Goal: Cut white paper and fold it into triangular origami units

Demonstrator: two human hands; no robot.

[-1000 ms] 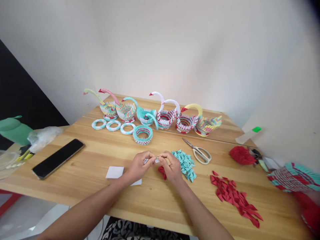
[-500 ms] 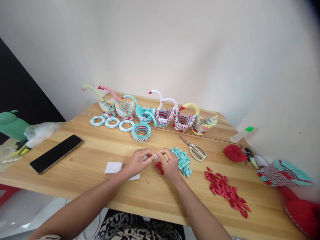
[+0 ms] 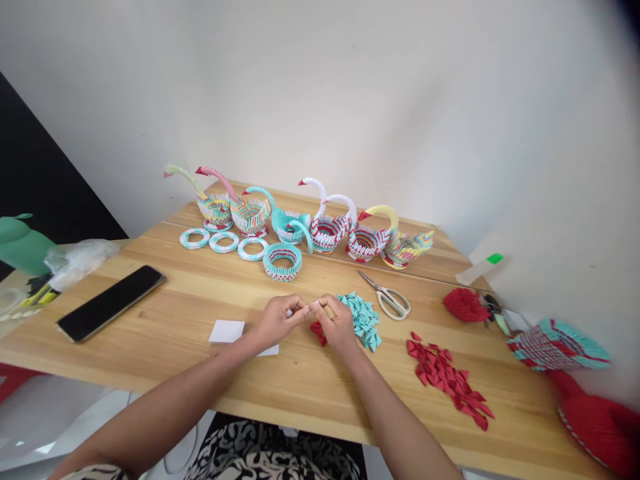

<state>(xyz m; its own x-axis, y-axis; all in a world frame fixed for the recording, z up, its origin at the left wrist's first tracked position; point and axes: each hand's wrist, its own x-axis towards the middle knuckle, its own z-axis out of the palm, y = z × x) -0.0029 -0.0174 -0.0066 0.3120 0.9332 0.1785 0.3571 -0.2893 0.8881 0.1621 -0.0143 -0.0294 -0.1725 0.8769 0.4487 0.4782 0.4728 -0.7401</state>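
Observation:
Above the middle of the wooden table (image 3: 200,313), my left hand (image 3: 278,319) and my right hand (image 3: 336,323) meet fingertip to fingertip. Both pinch a small white folded paper piece (image 3: 309,308) between them. Just under my right hand lie a few red folded pieces (image 3: 317,331), and a pile of teal folded paper pieces (image 3: 364,317) lies right of it. A small stack of white paper slips (image 3: 227,331) rests on the table beside my left wrist.
Several paper swans (image 3: 325,227), paper rings (image 3: 223,242) and a teal ring basket (image 3: 283,261) line the far edge. Scissors (image 3: 389,299) lie beyond the teal pile. A red pieces pile (image 3: 447,378) is at right, a phone (image 3: 110,303) at left, and part-built models (image 3: 557,343) at far right.
My hands have stayed together on the white piece, the fingers working slightly closer. The view has shifted a little, sliding everything up and left in the frame.

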